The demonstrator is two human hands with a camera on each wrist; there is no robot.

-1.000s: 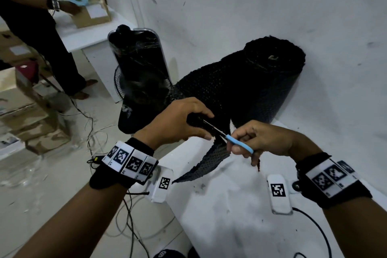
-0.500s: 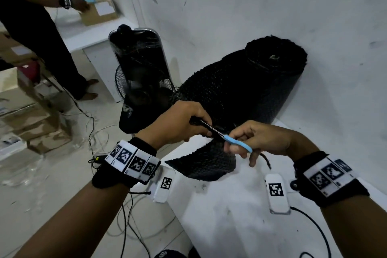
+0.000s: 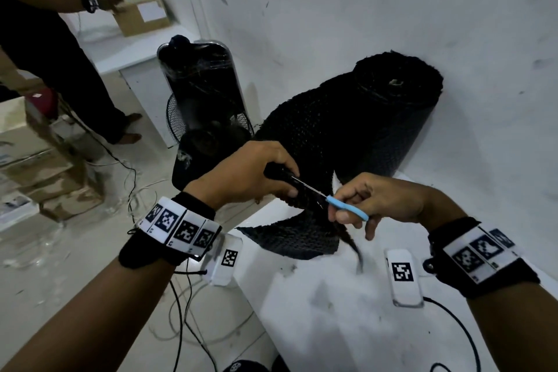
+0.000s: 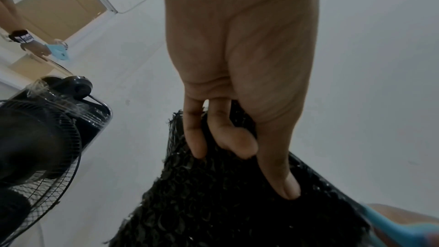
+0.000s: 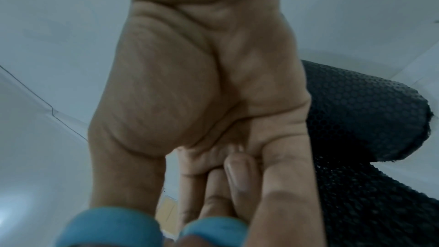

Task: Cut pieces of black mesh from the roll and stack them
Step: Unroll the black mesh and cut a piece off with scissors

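Observation:
A thick roll of black mesh (image 3: 389, 112) leans against the white wall, its loose end running down toward me. My left hand (image 3: 256, 172) grips that loose end from above, and its fingers (image 4: 240, 144) curl into the mesh (image 4: 225, 204). My right hand (image 3: 371, 199) holds blue-handled scissors (image 3: 347, 208), whose blades point left into the mesh right beside my left fingers. The blue handle loops (image 5: 111, 228) sit round my right fingers, with the roll (image 5: 363, 112) behind. A flap of mesh (image 3: 296, 238) hangs below the scissors onto the white table (image 3: 332, 326).
A black fan (image 3: 205, 112) wrapped in plastic stands left of the roll. Cables (image 3: 187, 320) trail over the floor at the table's left edge. Cardboard boxes (image 3: 45, 166) are piled at the far left. Another person (image 3: 51, 48) works at a far table with a box (image 3: 142, 15).
The scissors have worked further left into the mesh, and the flap below them has dropped and spread out on the table. My left hand keeps its grip.

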